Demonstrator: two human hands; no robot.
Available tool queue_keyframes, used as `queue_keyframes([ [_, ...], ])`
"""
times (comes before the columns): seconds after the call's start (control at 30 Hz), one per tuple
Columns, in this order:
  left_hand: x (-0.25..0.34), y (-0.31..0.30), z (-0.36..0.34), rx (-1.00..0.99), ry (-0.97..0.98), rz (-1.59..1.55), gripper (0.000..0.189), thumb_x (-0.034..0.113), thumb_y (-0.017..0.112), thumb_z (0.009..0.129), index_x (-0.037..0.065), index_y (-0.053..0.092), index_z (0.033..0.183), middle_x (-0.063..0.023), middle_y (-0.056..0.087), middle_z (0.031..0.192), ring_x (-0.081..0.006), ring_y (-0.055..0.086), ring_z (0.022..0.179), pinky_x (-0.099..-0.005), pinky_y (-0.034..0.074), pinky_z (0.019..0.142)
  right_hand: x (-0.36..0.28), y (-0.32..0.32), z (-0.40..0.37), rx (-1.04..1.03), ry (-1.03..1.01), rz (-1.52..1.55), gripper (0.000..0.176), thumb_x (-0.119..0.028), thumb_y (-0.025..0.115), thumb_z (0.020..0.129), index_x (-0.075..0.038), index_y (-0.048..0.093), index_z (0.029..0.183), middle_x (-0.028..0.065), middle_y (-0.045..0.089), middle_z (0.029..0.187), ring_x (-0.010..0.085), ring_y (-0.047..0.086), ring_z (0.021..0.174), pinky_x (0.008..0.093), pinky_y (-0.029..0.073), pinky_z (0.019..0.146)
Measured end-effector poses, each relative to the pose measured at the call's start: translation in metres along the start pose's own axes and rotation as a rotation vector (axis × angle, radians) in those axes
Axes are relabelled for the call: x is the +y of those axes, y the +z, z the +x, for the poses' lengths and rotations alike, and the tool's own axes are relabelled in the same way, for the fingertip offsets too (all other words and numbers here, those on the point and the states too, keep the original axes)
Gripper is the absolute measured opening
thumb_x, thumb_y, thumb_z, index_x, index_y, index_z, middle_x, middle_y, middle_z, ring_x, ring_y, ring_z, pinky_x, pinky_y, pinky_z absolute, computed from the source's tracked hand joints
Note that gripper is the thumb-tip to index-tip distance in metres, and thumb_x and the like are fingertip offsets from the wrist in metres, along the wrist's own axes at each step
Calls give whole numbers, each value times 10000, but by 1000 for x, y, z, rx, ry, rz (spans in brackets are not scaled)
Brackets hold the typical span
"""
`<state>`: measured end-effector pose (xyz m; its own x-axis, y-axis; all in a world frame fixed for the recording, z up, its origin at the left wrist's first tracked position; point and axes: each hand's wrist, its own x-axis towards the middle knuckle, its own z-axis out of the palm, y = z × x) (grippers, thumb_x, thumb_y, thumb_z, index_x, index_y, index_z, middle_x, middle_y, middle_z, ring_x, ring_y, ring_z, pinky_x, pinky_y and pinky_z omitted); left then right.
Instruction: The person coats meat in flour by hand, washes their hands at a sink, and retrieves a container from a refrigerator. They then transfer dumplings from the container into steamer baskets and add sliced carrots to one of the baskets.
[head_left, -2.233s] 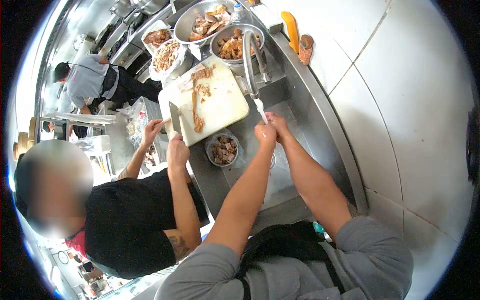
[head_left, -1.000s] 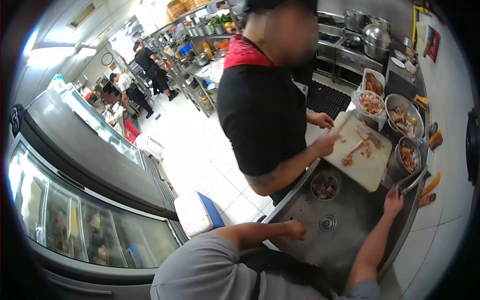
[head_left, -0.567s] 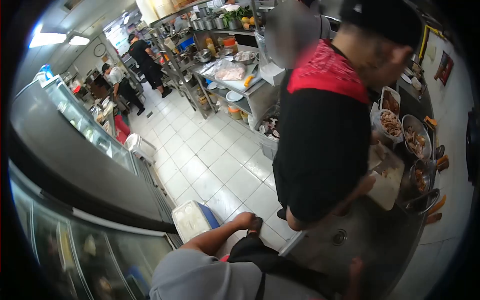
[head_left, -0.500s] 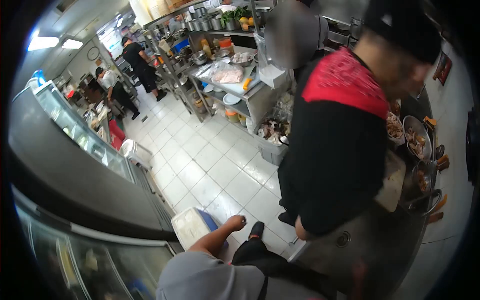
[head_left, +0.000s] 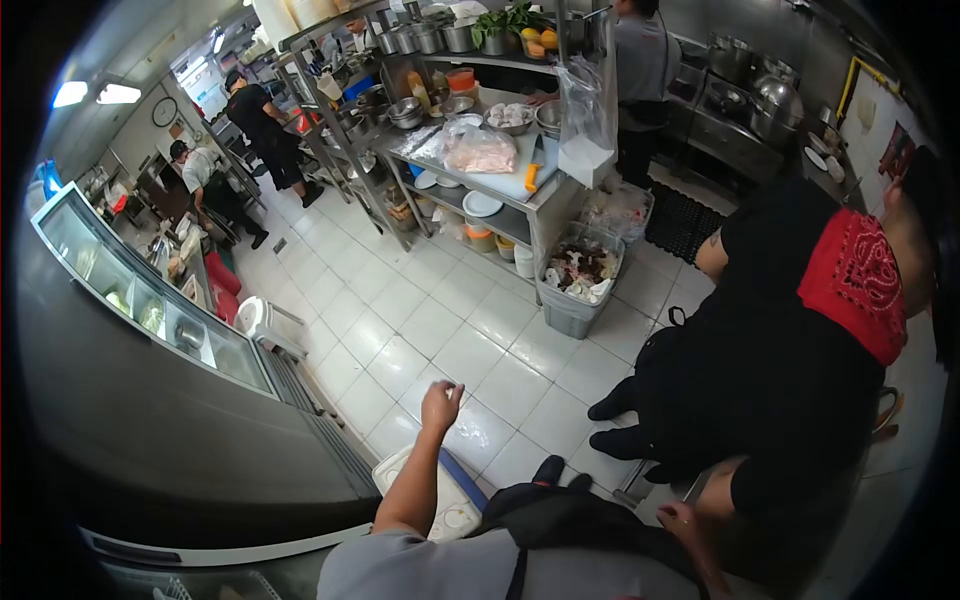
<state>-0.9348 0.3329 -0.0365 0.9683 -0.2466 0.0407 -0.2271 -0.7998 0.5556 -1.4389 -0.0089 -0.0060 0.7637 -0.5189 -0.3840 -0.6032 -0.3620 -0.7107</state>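
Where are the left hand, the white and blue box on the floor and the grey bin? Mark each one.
left hand [head_left: 441, 402]: head view, middle of the hand.
white and blue box [head_left: 447, 508]: head view, white top.
grey bin [head_left: 568, 318]: head view, front wall.

Bright overall; ceiling lights [head_left: 100, 93] upper left flare white. Sheen on floor tiles [head_left: 440, 330]. Strong fisheye bend, black vignette at corners. Left hand [head_left: 441, 404] slightly soft; right hand [head_left: 680, 520] shadowed.

White box [head_left: 450, 510], blue edge, on floor [head_left: 430, 330].
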Motion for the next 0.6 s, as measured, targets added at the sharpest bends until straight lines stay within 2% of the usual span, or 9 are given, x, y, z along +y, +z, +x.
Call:
queue_keyframes([
  [0.07, 8, -24, 26, 46, 101, -44, 309, 333, 700, 887, 33, 679, 957, -204, 641, 1006, -395, 623, 954, -459, 505, 843, -41, 20, 36, -44, -82, 140, 262, -247, 703, 872, -12, 706, 989, 141, 720, 914, 232, 702, 844, 343, 537, 762],
  [0.17, 47, -85, 48, 124, 247, 56, 253, 233, 714, 867, 28, 665, 1007, -198, 631, 1088, -378, 587, 1051, -445, 483, 902, -78, 54, 93, -77, -122, 244, 258, -210, 710, 874, 2, 704, 1021, 149, 725, 899, 226, 705, 834, 341, 541, 766],
  [0.27, 46, -113, 67, 162, 213, 22, 255, 217, 722, 853, 29, 667, 1014, -199, 627, 1112, -379, 578, 1072, -444, 471, 930, -130, 75, 155, -134, -255, 174, 245, -165, 690, 908, 24, 684, 1064, 101, 720, 907, 135, 672, 832, 300, 537, 756],
  [0.37, -9, -101, 83, 158, 148, 14, 263, 218, 734, 836, 33, 669, 1011, -203, 628, 1106, -390, 575, 1074, -447, 461, 949, -207, 77, 210, -212, -283, 250, 307, -226, 701, 901, 10, 684, 1096, 154, 728, 936, 216, 703, 866, 333, 544, 794],
  [0.5, -41, -98, 113, 175, 49, -112, 269, 201, 739, 827, 26, 671, 1020, -202, 626, 1134, -383, 573, 1107, -445, 467, 965, -326, 72, 286, -256, -386, 129, 306, -218, 697, 911, -6, 678, 1130, 137, 723, 970, 201, 685, 875, 320, 537, 811],
  [0.53, -41, -105, 124, 196, 55, -132, 272, 198, 738, 829, 26, 669, 1029, -204, 619, 1155, -383, 570, 1121, -447, 467, 969, -349, 81, 311, -319, -326, 194, 337, -258, 679, 923, -15, 670, 1157, 132, 721, 995, 205, 682, 917, 319, 529, 840],
  [0.6, -33, -128, 153, 241, 67, -175, 279, 192, 736, 834, 28, 664, 1047, -208, 604, 1199, -384, 564, 1149, -451, 467, 977, -381, 111, 374, -365, -352, 238, 379, -295, 684, 912, -24, 665, 1176, 91, 707, 995, 166, 651, 926, 315, 519, 828],
])
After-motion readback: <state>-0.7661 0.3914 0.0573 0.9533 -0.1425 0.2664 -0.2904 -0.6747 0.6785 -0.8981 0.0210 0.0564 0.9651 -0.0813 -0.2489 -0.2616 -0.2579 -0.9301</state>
